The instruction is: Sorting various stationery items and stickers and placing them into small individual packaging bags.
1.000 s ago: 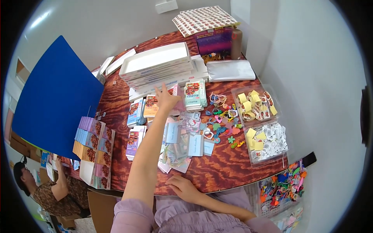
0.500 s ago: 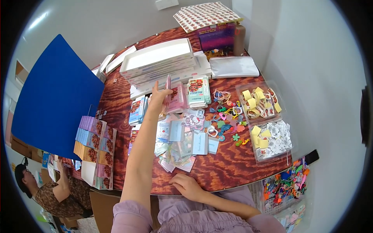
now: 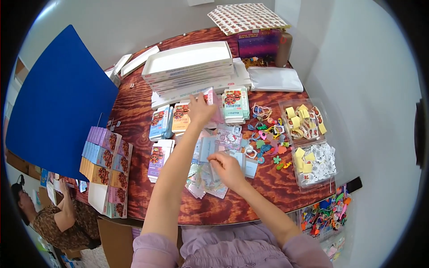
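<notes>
My left hand (image 3: 201,111) reaches to the pink flat boxes (image 3: 209,95) in front of the white trays, its fingers closed on them; how many it grips is hidden. Beside it stand stacks of orange boxes (image 3: 180,117), blue boxes (image 3: 159,121) and green boxes (image 3: 235,103). A purple stack (image 3: 159,159) lies nearer to me. My right hand (image 3: 228,170) is over the pile of small clear packets (image 3: 206,181), by a light blue card (image 3: 207,148). Its fingers are curled together, and what they hold, if anything, is hidden.
Piled white trays (image 3: 187,60) stand at the back, with clear bags (image 3: 275,79) beside them. Colourful hair ties (image 3: 268,138) lie to the right, near a plastic container (image 3: 328,134) of stickers and paper pieces. Left are filled display boxes (image 3: 105,154), a blue panel (image 3: 58,107) and another person.
My left hand has turned the upright pink boxes over toward the pink stack. My right hand has moved from the table's front edge forward to the clear packets. The view has shifted slightly.
</notes>
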{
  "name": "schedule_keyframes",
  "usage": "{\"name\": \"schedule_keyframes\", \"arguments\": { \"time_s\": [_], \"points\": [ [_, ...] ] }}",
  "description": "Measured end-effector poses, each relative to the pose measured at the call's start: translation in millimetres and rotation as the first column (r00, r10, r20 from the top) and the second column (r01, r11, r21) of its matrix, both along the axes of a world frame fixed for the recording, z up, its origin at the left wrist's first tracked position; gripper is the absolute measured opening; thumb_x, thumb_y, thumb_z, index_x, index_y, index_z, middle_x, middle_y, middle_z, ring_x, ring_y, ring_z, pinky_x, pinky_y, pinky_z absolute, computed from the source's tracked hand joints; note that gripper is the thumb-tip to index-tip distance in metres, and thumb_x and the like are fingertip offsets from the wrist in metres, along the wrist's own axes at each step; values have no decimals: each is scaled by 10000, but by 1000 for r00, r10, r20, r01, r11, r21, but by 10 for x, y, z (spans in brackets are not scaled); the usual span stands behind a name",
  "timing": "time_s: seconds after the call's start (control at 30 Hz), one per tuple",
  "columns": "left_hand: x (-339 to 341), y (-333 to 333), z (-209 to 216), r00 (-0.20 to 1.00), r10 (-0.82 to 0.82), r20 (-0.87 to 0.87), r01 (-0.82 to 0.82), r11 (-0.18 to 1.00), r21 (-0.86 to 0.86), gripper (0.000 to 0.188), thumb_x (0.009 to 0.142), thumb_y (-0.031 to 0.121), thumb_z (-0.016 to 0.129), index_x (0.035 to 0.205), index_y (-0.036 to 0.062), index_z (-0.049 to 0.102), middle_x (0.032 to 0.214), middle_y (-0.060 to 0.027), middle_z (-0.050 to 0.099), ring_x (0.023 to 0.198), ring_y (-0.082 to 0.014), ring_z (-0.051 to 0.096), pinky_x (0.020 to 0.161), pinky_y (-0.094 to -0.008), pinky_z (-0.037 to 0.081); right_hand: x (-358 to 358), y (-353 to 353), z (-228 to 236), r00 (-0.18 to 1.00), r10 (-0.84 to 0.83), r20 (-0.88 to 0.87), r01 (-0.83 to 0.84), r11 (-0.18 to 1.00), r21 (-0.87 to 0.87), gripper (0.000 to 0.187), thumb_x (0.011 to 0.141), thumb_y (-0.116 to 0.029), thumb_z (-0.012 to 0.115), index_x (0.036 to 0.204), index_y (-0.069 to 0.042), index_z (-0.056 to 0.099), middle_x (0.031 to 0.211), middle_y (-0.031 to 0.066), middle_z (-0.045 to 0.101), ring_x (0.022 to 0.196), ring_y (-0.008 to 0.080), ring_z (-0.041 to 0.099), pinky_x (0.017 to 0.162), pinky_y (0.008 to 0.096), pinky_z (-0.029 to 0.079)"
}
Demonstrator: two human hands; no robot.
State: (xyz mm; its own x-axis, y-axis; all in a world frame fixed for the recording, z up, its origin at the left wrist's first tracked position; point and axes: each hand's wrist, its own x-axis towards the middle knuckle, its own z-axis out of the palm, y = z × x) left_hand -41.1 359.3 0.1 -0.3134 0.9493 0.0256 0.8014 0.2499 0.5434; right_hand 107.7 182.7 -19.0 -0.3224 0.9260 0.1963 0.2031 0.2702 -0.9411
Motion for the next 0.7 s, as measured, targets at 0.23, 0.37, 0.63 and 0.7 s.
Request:
{"name": "schedule_keyframes", "arguments": {
  "time_s": [0.23, 0.37, 0.63, 0.7],
  "points": [
    [176, -44, -6, 964, 10, -266, -38, 994, -100, 882, 747, 382, 712, 1505, 104, 357, 1611, -281, 128, 1377, -506, 333, 1043, -631, 369, -104, -92, -120, 999, 8, -37, -7, 1000, 14, 129, 908, -77, 583, 972, -25, 682, 932, 161, 660, 870, 361, 654, 740, 419, 512],
    [154, -49, -3, 977, 72, -201, -81, 996, -35, 904, 723, 335, 752, 1504, 105, 360, 1613, -279, 114, 1376, -489, 345, 1025, -619, 394, -24, -71, -97, 999, 15, -30, -15, 1000, 8, 128, 915, -86, 582, 970, -24, 680, 937, 158, 662, 869, 364, 653, 743, 422, 513],
    [-286, 14, -96, 902, 110, 419, -179, 975, 131, 1168, 577, 253, 874, 1566, 85, 275, 1622, -291, 50, 1474, -435, 236, 1082, -448, 420, 2, -58, -109, 999, 4, -33, -3, 999, 48, 130, 917, -107, 587, 969, -31, 678, 944, 147, 664, 860, 364, 650, 736, 433, 512],
    [-214, -11, -35, 838, 78, 540, -164, 980, 113, 1165, 582, 239, 877, 1567, 91, 273, 1623, -287, 46, 1472, -422, 242, 1053, -458, 446, 42, -33, -139, 1000, -5, -20, 6, 999, 51, 131, 917, -110, 588, 969, -31, 678, 946, 146, 664, 858, 364, 650, 734, 434, 511]
  ]
}}
